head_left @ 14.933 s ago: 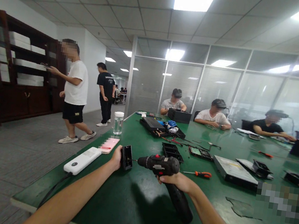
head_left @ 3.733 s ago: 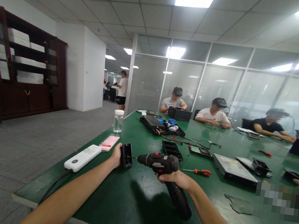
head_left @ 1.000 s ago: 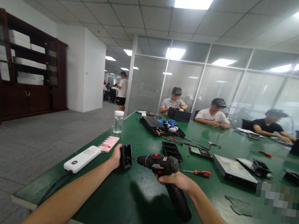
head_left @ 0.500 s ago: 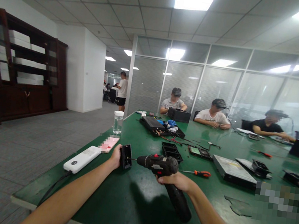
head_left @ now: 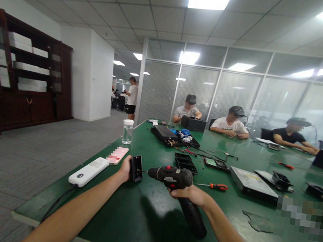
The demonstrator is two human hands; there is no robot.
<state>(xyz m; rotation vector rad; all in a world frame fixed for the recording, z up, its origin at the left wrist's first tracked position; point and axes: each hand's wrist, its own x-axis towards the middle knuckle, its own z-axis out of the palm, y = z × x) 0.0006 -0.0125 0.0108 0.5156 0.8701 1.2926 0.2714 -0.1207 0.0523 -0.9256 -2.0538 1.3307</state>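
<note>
My left hand (head_left: 125, 170) is closed on a small black plastic housing (head_left: 136, 168), held tilted up above the table with its hollow side turned to the right. In my right hand (head_left: 190, 194) is a black cordless drill (head_left: 171, 176), gripped round the top of its handle. The drill lies level and points left, its thin bit (head_left: 144, 171) reaching into the housing's open side. Whether the bit touches a screw in there is too small to tell. Just behind the drill, a screwdriver (head_left: 218, 187) with an orange and black handle rests on the table.
A white power bank (head_left: 88, 171) with a cable, a pink phone (head_left: 118, 156) and a lidded clear jar (head_left: 127, 132) line the left edge. Black trays (head_left: 185, 164), a flat metal drive (head_left: 253, 185) and a dark shard (head_left: 257, 222) lie around. Several people sit across the green table (head_left: 122, 220).
</note>
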